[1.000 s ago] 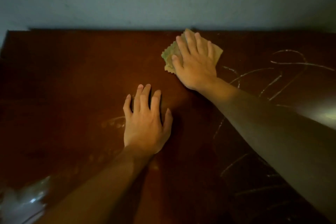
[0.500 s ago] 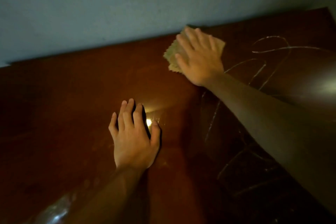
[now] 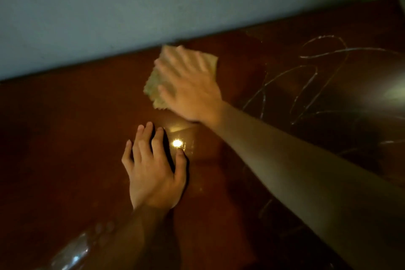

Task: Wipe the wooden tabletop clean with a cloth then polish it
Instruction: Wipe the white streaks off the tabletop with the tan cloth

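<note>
A dark reddish wooden tabletop (image 3: 65,149) fills the lower view. A small tan cloth (image 3: 156,85) with a zigzag edge lies flat on it near the far edge. My right hand (image 3: 190,90) presses flat on the cloth with spread, straight fingers; it is blurred by motion. My left hand (image 3: 153,169) rests palm down on the bare wood nearer to me, fingers straight. Pale looping streaks (image 3: 306,76) mark the wood to the right of the cloth.
A grey-blue wall (image 3: 153,6) rises right behind the table's far edge. A bright light reflection (image 3: 177,143) shines on the wood beside my left thumb. A shiny patch (image 3: 72,252) shows at the near left.
My right hand has slid the cloth toward me and a little left, away from the far edge. My left hand stays planted on the wood. The view has tilted.
</note>
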`<state>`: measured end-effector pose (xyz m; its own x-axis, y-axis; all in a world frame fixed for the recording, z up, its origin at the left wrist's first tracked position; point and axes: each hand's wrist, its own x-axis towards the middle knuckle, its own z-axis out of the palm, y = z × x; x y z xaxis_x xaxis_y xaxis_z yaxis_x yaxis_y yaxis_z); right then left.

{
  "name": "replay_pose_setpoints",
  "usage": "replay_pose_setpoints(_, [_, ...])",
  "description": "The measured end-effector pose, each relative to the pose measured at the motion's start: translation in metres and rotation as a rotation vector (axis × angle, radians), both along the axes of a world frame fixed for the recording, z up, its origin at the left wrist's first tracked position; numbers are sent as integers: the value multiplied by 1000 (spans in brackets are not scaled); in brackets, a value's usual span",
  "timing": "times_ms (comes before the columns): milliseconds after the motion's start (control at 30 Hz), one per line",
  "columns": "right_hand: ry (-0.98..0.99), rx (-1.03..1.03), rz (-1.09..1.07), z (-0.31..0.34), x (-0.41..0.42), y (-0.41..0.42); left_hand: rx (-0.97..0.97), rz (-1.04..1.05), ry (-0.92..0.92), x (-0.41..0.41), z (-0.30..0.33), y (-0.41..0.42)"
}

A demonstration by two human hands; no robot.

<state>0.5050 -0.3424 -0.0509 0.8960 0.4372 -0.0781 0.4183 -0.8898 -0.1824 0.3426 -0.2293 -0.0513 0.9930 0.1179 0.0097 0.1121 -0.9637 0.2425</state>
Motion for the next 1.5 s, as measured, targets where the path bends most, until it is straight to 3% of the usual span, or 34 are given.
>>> replay_pose_setpoints(100, [-77,-52,-214,0,18,-89,1,-7,-10,0,2,1])
replay_pose_setpoints(200, [-18,-100,-389,7,32,-162,-5,-2,-9,0,5,1])
replay_pose_setpoints(333, [14,-87,-544,7,33,-152,-1,0,16,0,7,-1])
replay_pose_setpoints(567, [-2,-24,-203,4,-22,-32,14,7,20,1,8,-3])
replay_pose_setpoints(667, [-2,-34,-60,3,-33,-41,5,10,15,0,7,-4])
replay_pose_setpoints(867, [15,-66,-380,4,-11,-154,-18,6,-1,0,6,-1])
replay_pose_setpoints(1000, [23,-81,-569,4,-22,-144,-18,-1,15,0,6,-1])
replay_pose_setpoints(1067, [-18,-56,-551,4,-38,-106,-13,-5,8,0,5,0])
replay_pose_setpoints(1200, [-48,17,-249,-1,-90,-30,13,-9,-5,0,4,-2])
replay_pose_setpoints(1300, [-41,35,-87,-4,-103,-36,23,-16,-18,-1,4,-2])
replay_pose_setpoints(1367, [-45,24,-117,-4,-91,-68,7,-9,-22,-1,3,-2])
replay_pose_setpoints(1500, [-19,-27,-386,-2,-76,-147,-22,-7,-27,-1,5,-3])
